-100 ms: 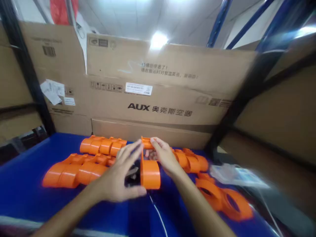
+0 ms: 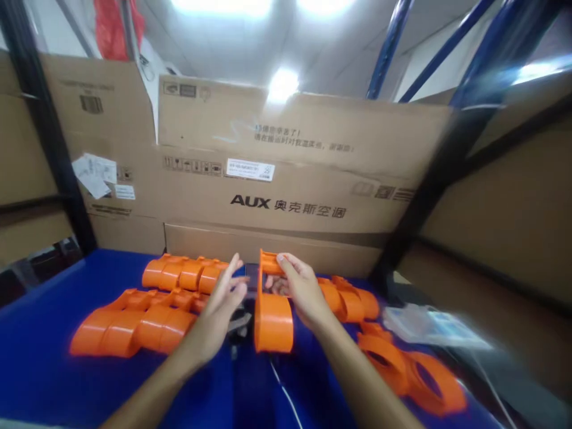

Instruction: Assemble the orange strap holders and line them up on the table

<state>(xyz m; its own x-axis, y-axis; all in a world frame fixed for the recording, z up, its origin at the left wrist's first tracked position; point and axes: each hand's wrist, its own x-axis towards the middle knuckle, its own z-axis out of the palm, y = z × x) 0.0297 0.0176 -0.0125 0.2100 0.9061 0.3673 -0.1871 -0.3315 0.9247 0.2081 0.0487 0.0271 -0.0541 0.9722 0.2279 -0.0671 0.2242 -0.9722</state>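
My right hand [image 2: 298, 285] grips an orange plastic part [image 2: 273, 325] by its narrow upper end, thumb on top and fingers curled beneath. The part hangs upright, with a wide rounded ring at its lower end. To its left, my left hand [image 2: 223, 304] is held apart from it, fingers stretched and holding nothing. Behind and below the left hand sits a dark device with a grey lever [image 2: 239, 323], partly hidden. A white cable [image 2: 286, 393] runs from under the held part toward me.
Two rows of similar orange parts [image 2: 129, 325] lie on the blue surface [image 2: 40, 381] at left. More orange parts [image 2: 353, 301] stand at right, with loose ones [image 2: 429, 381] nearer. A clear plastic packet [image 2: 438, 326] lies far right. Cardboard [image 2: 286, 179] walls the back; dark posts [image 2: 402, 232] flank it.
My left hand has drawn away from the orange part and turned edge-on. My right hand keeps its hold. The whole view has shifted slightly.
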